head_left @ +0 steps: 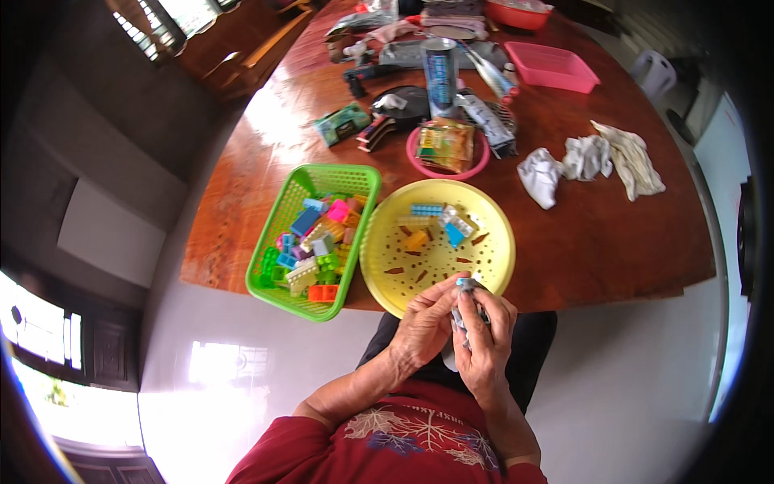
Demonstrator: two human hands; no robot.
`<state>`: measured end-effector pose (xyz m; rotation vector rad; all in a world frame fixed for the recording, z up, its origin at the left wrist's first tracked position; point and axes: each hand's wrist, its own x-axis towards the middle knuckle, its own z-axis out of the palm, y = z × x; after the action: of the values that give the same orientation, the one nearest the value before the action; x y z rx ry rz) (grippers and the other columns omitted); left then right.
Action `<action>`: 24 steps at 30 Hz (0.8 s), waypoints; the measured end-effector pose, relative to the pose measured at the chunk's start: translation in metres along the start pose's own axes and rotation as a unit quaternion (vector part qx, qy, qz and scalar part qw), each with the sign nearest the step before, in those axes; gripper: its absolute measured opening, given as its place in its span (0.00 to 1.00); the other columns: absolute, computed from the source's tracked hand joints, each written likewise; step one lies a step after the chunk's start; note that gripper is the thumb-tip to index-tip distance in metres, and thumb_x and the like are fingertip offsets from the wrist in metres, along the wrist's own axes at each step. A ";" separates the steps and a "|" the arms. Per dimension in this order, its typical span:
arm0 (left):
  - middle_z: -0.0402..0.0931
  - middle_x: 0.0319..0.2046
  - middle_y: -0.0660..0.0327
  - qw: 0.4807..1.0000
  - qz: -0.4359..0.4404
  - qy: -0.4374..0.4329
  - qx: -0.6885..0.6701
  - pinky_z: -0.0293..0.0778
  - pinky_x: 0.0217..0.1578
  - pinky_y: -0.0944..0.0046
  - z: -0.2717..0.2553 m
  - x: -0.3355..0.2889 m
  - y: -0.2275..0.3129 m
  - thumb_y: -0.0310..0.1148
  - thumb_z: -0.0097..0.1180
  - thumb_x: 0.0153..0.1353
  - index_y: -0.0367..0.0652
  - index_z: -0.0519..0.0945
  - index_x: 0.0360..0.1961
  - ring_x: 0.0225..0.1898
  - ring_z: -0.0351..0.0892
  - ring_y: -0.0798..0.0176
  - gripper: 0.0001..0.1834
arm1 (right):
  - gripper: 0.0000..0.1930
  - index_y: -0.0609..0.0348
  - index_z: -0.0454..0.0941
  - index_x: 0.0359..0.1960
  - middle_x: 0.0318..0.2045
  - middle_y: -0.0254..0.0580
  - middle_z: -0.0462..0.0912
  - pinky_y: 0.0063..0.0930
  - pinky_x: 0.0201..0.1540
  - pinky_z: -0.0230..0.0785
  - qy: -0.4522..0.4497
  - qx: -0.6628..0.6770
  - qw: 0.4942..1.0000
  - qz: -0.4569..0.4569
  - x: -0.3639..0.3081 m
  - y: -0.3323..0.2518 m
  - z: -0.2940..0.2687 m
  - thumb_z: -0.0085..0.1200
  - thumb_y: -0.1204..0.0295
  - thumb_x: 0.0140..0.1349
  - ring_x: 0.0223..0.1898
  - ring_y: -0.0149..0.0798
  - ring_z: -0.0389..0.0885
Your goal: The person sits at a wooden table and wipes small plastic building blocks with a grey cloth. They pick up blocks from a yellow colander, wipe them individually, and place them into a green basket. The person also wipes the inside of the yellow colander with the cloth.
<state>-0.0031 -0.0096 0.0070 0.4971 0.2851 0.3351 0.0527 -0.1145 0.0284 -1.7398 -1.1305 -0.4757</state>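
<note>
Both of my hands meet above the near rim of the yellow colander (385,278). My left hand (422,324) is closed, its thumb and fingertips pinching a small light-blue piece (462,282) that looks like a toy brick, mostly hidden. Bunched grey cloth (458,317) is gripped in my right hand (485,337), pressed around that piece. Inside the colander lie a few toy bricks: a light-blue brick (426,209), an orange brick (416,239) and white-and-blue bricks (456,227). To the left, a green basket (282,192) holds a heap of mixed-colour bricks (310,242).
Beyond the colander stands a pink-rimmed dish (413,157) with food packets (446,145), and a tall blue can (440,77) behind it. Crumpled white cloths (587,157) lie at the right. A pink tray (556,64) and assorted clutter cover the wooden table's (597,250) far end.
</note>
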 end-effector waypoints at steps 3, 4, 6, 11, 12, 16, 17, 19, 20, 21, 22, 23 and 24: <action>0.77 0.46 0.62 1.000 -0.005 0.017 -0.004 0.72 0.49 0.69 -0.009 -0.003 0.008 0.26 0.52 0.63 0.38 0.74 0.54 0.45 0.75 0.69 0.17 | 0.19 0.63 0.78 0.47 0.47 0.48 0.72 0.36 0.46 0.68 -0.031 0.010 0.999 -0.007 -0.010 -0.004 0.007 0.56 0.84 0.49 0.45 0.48 0.70; 0.77 0.45 0.62 1.000 -0.006 0.023 -0.003 0.72 0.49 0.69 -0.009 -0.004 0.011 0.25 0.52 0.63 0.38 0.74 0.54 0.45 0.75 0.70 0.17 | 0.19 0.63 0.78 0.45 0.46 0.47 0.72 0.36 0.45 0.68 -0.044 0.027 0.999 -0.007 -0.012 -0.004 0.007 0.56 0.84 0.48 0.44 0.47 0.70; 0.77 0.43 0.63 0.989 0.110 0.069 0.064 0.73 0.46 0.70 -0.007 -0.004 0.023 0.24 0.54 0.62 0.40 0.73 0.54 0.43 0.75 0.72 0.18 | 0.19 0.62 0.78 0.43 0.44 0.46 0.73 0.35 0.44 0.68 -0.070 0.065 0.995 0.007 -0.017 -0.003 0.008 0.56 0.85 0.46 0.43 0.46 0.71; 0.76 0.39 0.63 0.835 0.373 0.164 0.370 0.71 0.39 0.71 -0.042 0.006 0.084 0.20 0.54 0.58 0.38 0.76 0.43 0.39 0.74 0.71 0.11 | 0.18 0.62 0.78 0.40 0.41 0.46 0.74 0.31 0.39 0.73 -0.059 0.123 0.986 0.094 -0.026 0.005 0.000 0.51 0.88 0.44 0.38 0.43 0.77; 0.75 0.40 0.63 0.797 0.403 0.185 0.409 0.71 0.39 0.70 -0.059 0.006 0.097 0.20 0.55 0.57 0.38 0.76 0.42 0.39 0.73 0.71 0.10 | 0.18 0.62 0.78 0.40 0.40 0.46 0.74 0.30 0.39 0.74 -0.047 0.132 0.984 0.110 -0.026 0.006 -0.003 0.51 0.88 0.44 0.38 0.43 0.77; 0.74 0.41 0.59 0.628 0.388 0.309 0.599 0.69 0.42 0.66 -0.083 0.001 0.136 0.22 0.59 0.53 0.43 0.79 0.40 0.40 0.73 0.63 0.12 | 0.17 0.63 0.77 0.40 0.41 0.46 0.74 0.27 0.35 0.74 -0.037 0.144 0.977 0.155 -0.031 0.011 -0.009 0.49 0.88 0.47 0.36 0.39 0.77; 0.74 0.41 0.58 0.514 0.399 0.326 0.686 0.64 0.49 0.59 -0.087 0.003 0.141 0.25 0.62 0.50 0.46 0.80 0.41 0.43 0.71 0.57 0.15 | 0.17 0.63 0.77 0.40 0.41 0.46 0.74 0.26 0.33 0.73 -0.037 0.140 0.977 0.155 -0.032 0.012 -0.010 0.49 0.88 0.47 0.35 0.38 0.77; 0.74 0.42 0.58 0.399 0.400 0.356 0.744 0.61 0.51 0.56 -0.079 0.007 0.136 0.27 0.63 0.48 0.46 0.80 0.41 0.45 0.70 0.55 0.16 | 0.16 0.63 0.77 0.40 0.41 0.45 0.74 0.25 0.30 0.73 -0.038 0.133 0.978 0.155 -0.034 0.014 -0.012 0.49 0.88 0.48 0.33 0.36 0.77; 0.74 0.42 0.58 0.339 0.398 0.370 0.768 0.59 0.53 0.54 -0.073 0.009 0.133 0.28 0.64 0.47 0.47 0.80 0.42 0.46 0.69 0.55 0.17 | 0.16 0.63 0.77 0.40 0.41 0.45 0.74 0.24 0.29 0.72 -0.038 0.131 0.979 0.155 -0.034 0.014 -0.012 0.48 0.88 0.48 0.32 0.35 0.76; 0.75 0.41 0.60 0.352 0.416 0.341 0.766 0.59 0.51 0.53 -0.069 0.014 0.129 0.30 0.65 0.46 0.48 0.81 0.42 0.46 0.69 0.56 0.18 | 0.16 0.63 0.77 0.40 0.40 0.45 0.74 0.24 0.29 0.72 -0.036 0.131 0.978 0.157 -0.035 0.015 -0.013 0.48 0.88 0.48 0.31 0.34 0.76; 0.75 0.40 0.60 0.368 0.400 0.294 0.786 0.60 0.50 0.53 -0.067 0.018 0.126 0.30 0.65 0.46 0.48 0.81 0.41 0.45 0.70 0.56 0.17 | 0.16 0.63 0.77 0.40 0.40 0.45 0.74 0.24 0.29 0.72 -0.034 0.133 0.978 0.158 -0.035 0.015 -0.013 0.48 0.88 0.48 0.31 0.34 0.76; 0.76 0.39 0.61 0.384 0.382 0.246 0.804 0.60 0.50 0.53 -0.065 0.023 0.122 0.30 0.65 0.46 0.48 0.81 0.41 0.45 0.70 0.56 0.17 | 0.16 0.64 0.77 0.40 0.40 0.45 0.74 0.24 0.29 0.72 -0.032 0.135 0.977 0.160 -0.035 0.014 -0.013 0.48 0.87 0.48 0.31 0.34 0.76; 0.76 0.38 0.61 0.398 0.362 0.197 0.819 0.61 0.49 0.53 -0.062 0.028 0.117 0.30 0.64 0.46 0.49 0.81 0.41 0.45 0.70 0.56 0.17 | 0.16 0.64 0.77 0.40 0.40 0.46 0.74 0.24 0.29 0.72 -0.029 0.135 0.978 0.158 -0.035 0.014 -0.013 0.48 0.87 0.49 0.31 0.35 0.76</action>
<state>-0.0272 0.1232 0.0091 2.6469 0.8578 1.0156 0.0498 -0.1439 0.0015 -1.6589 -0.8898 -0.0721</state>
